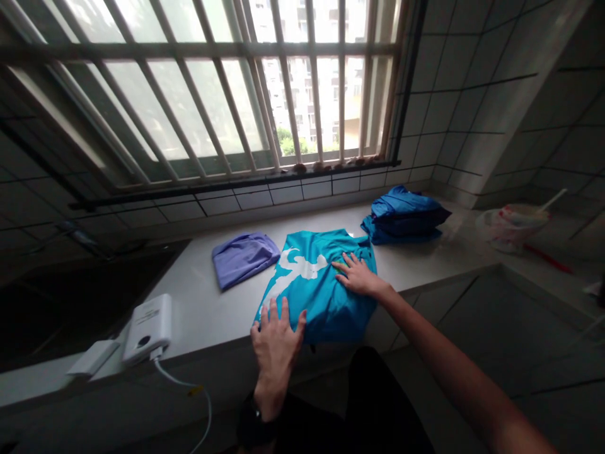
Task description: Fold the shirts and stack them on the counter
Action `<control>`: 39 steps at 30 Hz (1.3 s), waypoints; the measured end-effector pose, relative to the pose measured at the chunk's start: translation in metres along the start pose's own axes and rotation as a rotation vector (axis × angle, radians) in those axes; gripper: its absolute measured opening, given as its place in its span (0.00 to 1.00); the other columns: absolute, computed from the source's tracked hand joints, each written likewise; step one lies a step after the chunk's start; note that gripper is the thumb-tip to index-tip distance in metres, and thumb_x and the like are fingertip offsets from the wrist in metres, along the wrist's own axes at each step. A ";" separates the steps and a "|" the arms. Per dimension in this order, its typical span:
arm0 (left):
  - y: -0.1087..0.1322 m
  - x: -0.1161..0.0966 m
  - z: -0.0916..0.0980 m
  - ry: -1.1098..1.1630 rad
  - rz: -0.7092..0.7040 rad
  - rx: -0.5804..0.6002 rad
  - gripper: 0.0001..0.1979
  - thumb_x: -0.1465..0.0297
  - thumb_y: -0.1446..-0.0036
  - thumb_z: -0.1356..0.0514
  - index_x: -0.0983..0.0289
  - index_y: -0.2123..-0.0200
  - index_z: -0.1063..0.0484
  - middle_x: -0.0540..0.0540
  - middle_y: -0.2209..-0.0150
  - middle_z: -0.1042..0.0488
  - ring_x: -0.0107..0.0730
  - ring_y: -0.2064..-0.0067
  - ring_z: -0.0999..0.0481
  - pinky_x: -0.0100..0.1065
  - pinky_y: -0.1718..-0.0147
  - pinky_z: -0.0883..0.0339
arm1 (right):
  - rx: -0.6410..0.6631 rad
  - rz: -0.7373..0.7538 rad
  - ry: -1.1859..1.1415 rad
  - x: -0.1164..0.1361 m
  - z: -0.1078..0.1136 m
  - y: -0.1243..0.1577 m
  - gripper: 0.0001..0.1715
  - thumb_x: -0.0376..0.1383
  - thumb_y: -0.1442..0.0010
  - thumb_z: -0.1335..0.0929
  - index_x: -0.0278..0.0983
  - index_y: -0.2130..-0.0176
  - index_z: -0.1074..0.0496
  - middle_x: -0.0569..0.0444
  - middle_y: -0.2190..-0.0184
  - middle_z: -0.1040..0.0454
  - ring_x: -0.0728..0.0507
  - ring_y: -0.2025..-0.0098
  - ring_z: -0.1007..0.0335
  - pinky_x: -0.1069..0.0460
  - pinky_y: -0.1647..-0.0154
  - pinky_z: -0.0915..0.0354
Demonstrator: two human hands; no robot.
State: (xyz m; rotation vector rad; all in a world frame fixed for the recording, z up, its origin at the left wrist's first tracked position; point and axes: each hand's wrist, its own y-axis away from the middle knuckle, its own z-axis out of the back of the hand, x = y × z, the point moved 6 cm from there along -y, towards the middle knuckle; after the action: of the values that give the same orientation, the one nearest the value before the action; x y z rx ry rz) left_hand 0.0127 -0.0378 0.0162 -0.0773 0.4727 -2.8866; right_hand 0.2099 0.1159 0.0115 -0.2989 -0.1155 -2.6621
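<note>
Squarely beneath both hands (277, 340) (358, 275), teal T-shirt (321, 309)

This looks like a kitchen in a home. It has a long stone counter (198, 315) with a dark sink (70, 302) set in it, white tile walls (454, 107), and a window with bars (189, 107) looking out at tall flats (293, 82)
</note>
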 end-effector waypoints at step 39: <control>-0.102 -0.012 0.030 0.221 -0.358 -0.050 0.27 0.66 0.36 0.43 0.66 0.36 0.35 0.68 0.35 0.33 0.48 0.34 0.33 0.46 0.39 0.36 | -0.336 -0.089 -0.097 0.034 0.063 0.059 0.32 0.35 0.32 0.37 0.36 0.31 0.40 0.39 0.35 0.35 0.33 0.36 0.37 0.39 0.38 0.37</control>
State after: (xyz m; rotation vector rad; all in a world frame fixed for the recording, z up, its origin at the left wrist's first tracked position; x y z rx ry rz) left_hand 0.0062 0.0500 0.0769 0.1695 0.6277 -3.2527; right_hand 0.2190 0.0565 0.0828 -0.5414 0.2979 -2.7486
